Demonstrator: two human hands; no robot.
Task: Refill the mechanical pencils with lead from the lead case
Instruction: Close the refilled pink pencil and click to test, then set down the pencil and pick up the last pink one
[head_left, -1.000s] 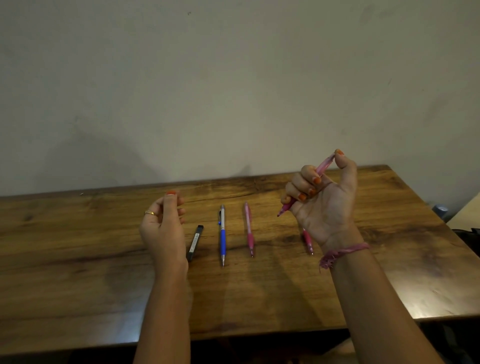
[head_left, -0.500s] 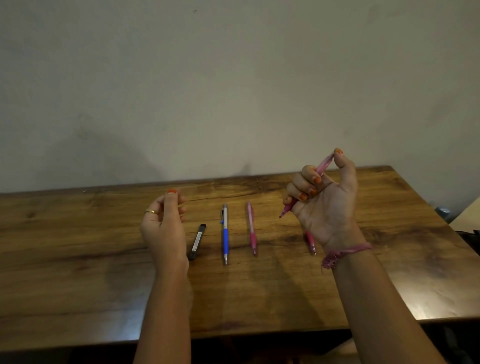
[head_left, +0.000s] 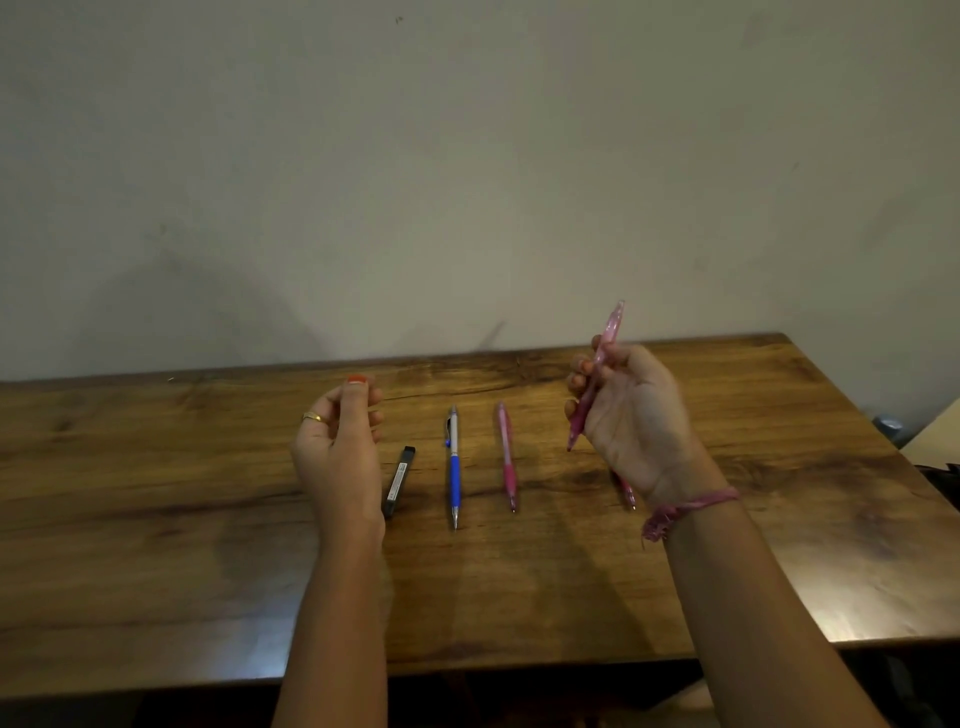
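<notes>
Right hand (head_left: 636, 415) grasping pink pencil (head_left: 597, 371), left hand (head_left: 337, 441) loosely curled, lead case (head_left: 399, 481) label unreadable

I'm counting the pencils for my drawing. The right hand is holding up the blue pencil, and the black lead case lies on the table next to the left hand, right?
Not quite. The head view shows the right hand holding a pink pencil. The blue pencil lies on the table. The black lead case does lie there next to the left hand.
</notes>
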